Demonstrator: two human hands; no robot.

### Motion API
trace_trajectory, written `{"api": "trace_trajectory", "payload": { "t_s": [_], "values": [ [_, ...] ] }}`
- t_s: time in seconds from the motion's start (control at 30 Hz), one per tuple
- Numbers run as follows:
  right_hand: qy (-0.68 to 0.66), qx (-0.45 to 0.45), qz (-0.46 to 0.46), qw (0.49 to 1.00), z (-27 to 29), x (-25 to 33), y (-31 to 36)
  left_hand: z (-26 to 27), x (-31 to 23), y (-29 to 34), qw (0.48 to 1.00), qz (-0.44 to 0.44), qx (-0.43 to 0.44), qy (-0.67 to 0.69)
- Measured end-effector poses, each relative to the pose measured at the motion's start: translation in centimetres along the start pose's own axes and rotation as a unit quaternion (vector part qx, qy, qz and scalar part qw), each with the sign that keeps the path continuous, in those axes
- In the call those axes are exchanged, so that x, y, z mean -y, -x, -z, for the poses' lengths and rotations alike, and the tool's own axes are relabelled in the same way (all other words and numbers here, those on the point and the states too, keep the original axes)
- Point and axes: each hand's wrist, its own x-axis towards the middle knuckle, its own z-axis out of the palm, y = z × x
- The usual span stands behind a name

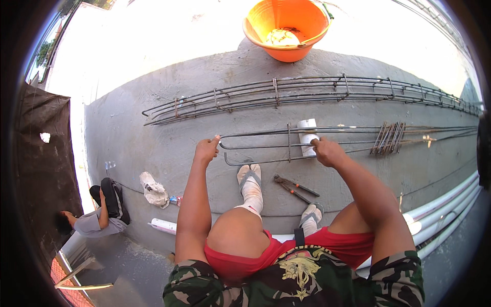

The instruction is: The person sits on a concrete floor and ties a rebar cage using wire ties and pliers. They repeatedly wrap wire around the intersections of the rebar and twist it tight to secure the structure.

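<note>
A long reinforcing bar cage point(255, 131) lies across the floor in front of me, its bent ends toward the left. My left hand point(206, 149) is closed at the hooked left end of the bars, thumb and finger pinching there. My right hand point(329, 152) grips the bars beside a stirrup point(289, 142). Under the bars there, a short white pipe point(307, 138) props them crosswise. Farther right, a bunch of several stirrups point(388, 138) sits close together on the bars. Pincers point(296, 187) with orange-marked handles lie between my feet, jaws toward the left.
A finished rebar cage point(276, 93) lies beyond, with an orange bucket point(287, 48) behind it. Long white pipes point(440, 212) lie at right. At left are a whitish bag point(153, 190), a pipe piece point(163, 225) and a seated person point(105, 210) near a dark sheet point(46, 163).
</note>
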Motion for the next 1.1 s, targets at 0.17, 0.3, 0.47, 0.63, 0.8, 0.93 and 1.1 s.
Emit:
{"api": "trace_trajectory", "payload": {
  "t_s": [0.17, 0.3, 0.47, 0.63, 0.8, 0.93, 1.1],
  "values": [
    [-0.049, -0.041, -0.064, 0.996, 0.7, 0.1, 0.2, -2.0, 1.8, -2.1, 1.0, 0.006, -0.01, 0.016],
    [-0.082, -0.123, -0.074, 0.986, -0.5, 1.3, -2.1, -1.1, 1.9, -2.6, 0.998, -0.017, -0.023, -0.065],
    [-0.057, -0.188, -0.048, 0.979, -2.4, 2.2, -3.6, 0.1, 0.1, -1.5, 0.973, -0.026, -0.031, -0.228],
    [0.011, -0.199, -0.056, 0.978, -2.6, 1.5, -3.9, -0.3, -0.5, -1.4, 0.952, -0.052, -0.082, -0.289],
    [0.036, -0.22, -0.032, 0.974, -3.4, 0.4, -4.9, -0.5, 2.7, -4.1, 0.997, -0.002, 0.078, -0.005],
    [0.033, -0.206, -0.033, 0.977, -3.0, 0.0, -4.6, -0.7, 2.4, -2.9, 0.99, 0.011, 0.096, 0.098],
    [0.033, -0.194, -0.045, 0.979, -3.1, -0.2, -4.7, -1.6, 3.6, -2.5, 0.979, 0.023, 0.084, 0.184]
  ]
}}
